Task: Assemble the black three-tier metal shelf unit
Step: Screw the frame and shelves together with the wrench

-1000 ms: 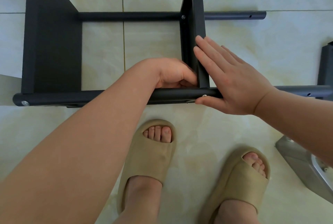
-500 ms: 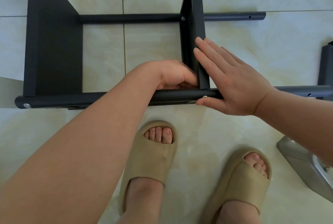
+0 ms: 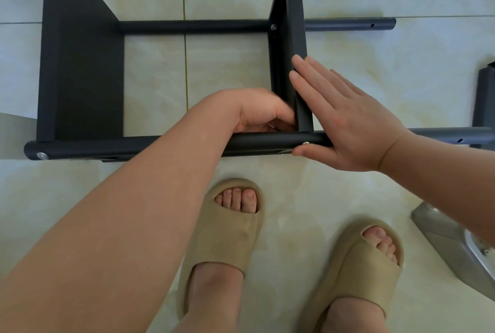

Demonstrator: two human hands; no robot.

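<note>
left hand (image 3: 263,113): fingertips hidden, grip unclear | grey object (image 3: 439,236): cut off at right edge

We see the frame (image 3: 80,64) lying on the floor (image 3: 401,64). Its near pole (image 3: 107,148) runs left to right, just beyond our left slipper (image 3: 227,225) and right slipper (image 3: 356,265). The middle panel (image 3: 293,24) stands behind the pole, crosswise to it. Our left grip (image 3: 263,113) is just left of that panel, our right grip (image 3: 348,123) flat against its right side and on the pole. A metal piece (image 3: 442,241) lies right of the right slipper.
</note>
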